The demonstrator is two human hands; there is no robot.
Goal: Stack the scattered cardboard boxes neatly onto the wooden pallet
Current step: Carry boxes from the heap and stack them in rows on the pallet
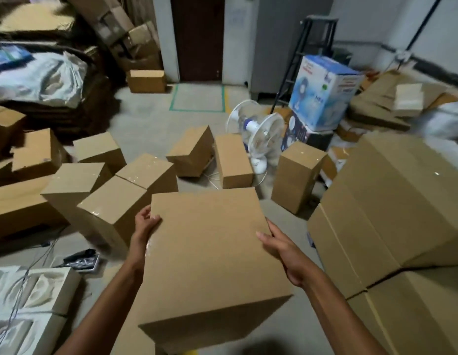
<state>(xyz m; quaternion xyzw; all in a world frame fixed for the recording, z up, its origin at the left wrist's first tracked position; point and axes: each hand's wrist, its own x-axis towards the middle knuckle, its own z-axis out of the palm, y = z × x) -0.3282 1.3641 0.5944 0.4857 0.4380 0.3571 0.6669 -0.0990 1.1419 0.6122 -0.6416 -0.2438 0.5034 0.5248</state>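
Far outboard of the left fingers, foam packing (30,303) lies on the floor (151,129). Beyond and just outboard of those fingers, the scattered boxes (112,201) sit at mixed angles, several touching or leaning on one another, none squared up; judged not yet handled. Left hand (146,224): arm reaches forward, wrist roughly straight, palm against the left side wall of the held box (210,260) near its far corner. The fingers (156,219) curl over the edge onto the top face, gripping the cardboard. The box sits between the two hands, top face tilted toward the camera, and appears clear of the floor. The grip is on opposing walls, probably because the box is too wide for one hand and pressure from both sides keeps it level while carried. Right hand (281,249): forearm comes in from the lower right, thumb lies flat along the top face near the right edge, and the remaining fingers wrap down the right wall, mostly hidden. Both hands are closed on the box. Well beyond the right fingertips a fan (256,134) stands among more boxes. Outboard of the right fingers, large cartons (389,213) are stacked. The wooden pallet is not in view, and whether it lies under those cartons cannot be told. Judged step: carrying toward the stack.
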